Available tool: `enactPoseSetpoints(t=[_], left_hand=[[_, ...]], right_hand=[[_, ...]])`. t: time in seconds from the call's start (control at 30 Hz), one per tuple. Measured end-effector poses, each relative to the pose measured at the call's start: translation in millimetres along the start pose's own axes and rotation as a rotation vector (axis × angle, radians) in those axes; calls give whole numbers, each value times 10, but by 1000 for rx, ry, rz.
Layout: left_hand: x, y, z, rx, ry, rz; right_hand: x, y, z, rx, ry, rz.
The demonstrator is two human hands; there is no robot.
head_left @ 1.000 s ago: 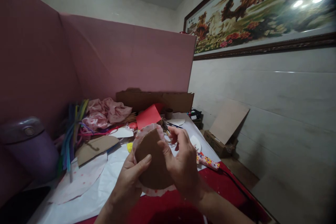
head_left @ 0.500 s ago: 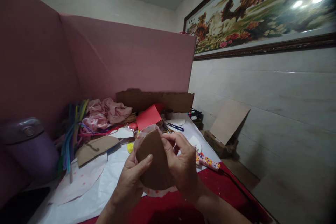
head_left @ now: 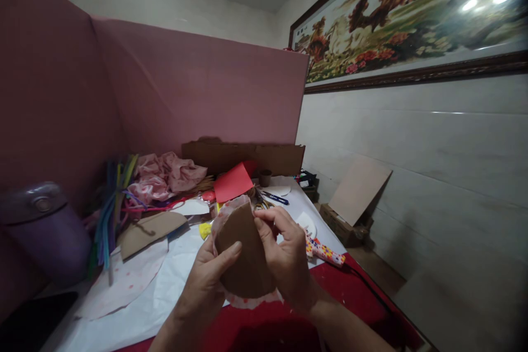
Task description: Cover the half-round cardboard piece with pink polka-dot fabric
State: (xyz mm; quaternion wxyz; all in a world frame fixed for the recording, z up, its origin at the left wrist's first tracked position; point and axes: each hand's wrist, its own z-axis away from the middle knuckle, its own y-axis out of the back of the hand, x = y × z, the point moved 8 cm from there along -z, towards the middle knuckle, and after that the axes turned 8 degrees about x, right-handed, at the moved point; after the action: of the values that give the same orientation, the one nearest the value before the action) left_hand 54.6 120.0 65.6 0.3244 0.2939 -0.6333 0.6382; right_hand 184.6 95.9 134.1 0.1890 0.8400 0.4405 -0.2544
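Both hands are up off the tabletop [head_left: 367,291], busy with one thing between them: a rounded, pointed-top cardboard piece [head_left: 244,279] backed by thin spotted paper [head_left: 252,302], whose frilly margin shows past the top and bottom edges. It is held in the air over the near edge of the white sheet [head_left: 165,286], tilted slightly and facing the person.

The left hand [head_left: 206,280] has its grip clamped on the piece, thumb laid across the brown face and fingers hidden behind. The right hand [head_left: 284,256] has its grip closed on the right-hand edge near the top, fingertips pinching where the paper meets the cardboard. To my eye the step in hand is pressing the paper margin along that edge. I'd judge that any further work on it calls for a steady left-hand hold and a light touch, since the paper looks flimsy.

Beyond the hands lie a red paper [head_left: 233,182], a blue pen [head_left: 274,197], a crumpled pink wrap [head_left: 165,176], a bundle of pipe cleaners [head_left: 111,209] and a flat brown offcut [head_left: 150,230]. Just right of the right hand is a spotted roll [head_left: 325,254]. A purple flask [head_left: 41,231] stands at far left, before the pink partition [head_left: 185,88].

I can read no brand, label or writing anywhere; the framed picture [head_left: 412,16] on the wall shows horses, not words.
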Motion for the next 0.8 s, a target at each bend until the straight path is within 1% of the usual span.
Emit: enactPoseSetpoints(t=[0.07,0.13,0.2,0.27,0.37,0.43,0.5,0.57,0.6,0.67,0.7,0.73,0.8], left_hand=[[-8,9,-9,9,4,6],[-24,21,-20,14,18,18],[-40,23,-26,9,38,33],[-51,15,-25,5,57,45],[-33,0,-14,13,57,69],[-11,-21,-6,-3,52,84],[-2,-37,-5,-31,65,84],[7,-29,-15,-44,77,85],[15,-19,-22,-43,79,90],[33,-7,-30,-42,78,99],[43,-7,-30,-43,73,104],[52,-9,-26,-44,68,105],[64,-23,-11,-49,53,102]], right_hand=[[-124,-8,54,23,204,153],[-239,-60,148,33,402,311],[-304,-144,243,10,526,424],[-336,-219,304,-25,571,484],[-387,-264,335,-53,573,537],[-445,-245,349,-74,581,514],[-514,-168,362,-85,591,416],[-532,0,331,-30,529,278],[-498,112,296,27,457,215],[-344,305,227,121,262,120],[-240,357,207,130,158,91],[-134,371,202,106,61,69],[54,325,245,-1,-87,49]])
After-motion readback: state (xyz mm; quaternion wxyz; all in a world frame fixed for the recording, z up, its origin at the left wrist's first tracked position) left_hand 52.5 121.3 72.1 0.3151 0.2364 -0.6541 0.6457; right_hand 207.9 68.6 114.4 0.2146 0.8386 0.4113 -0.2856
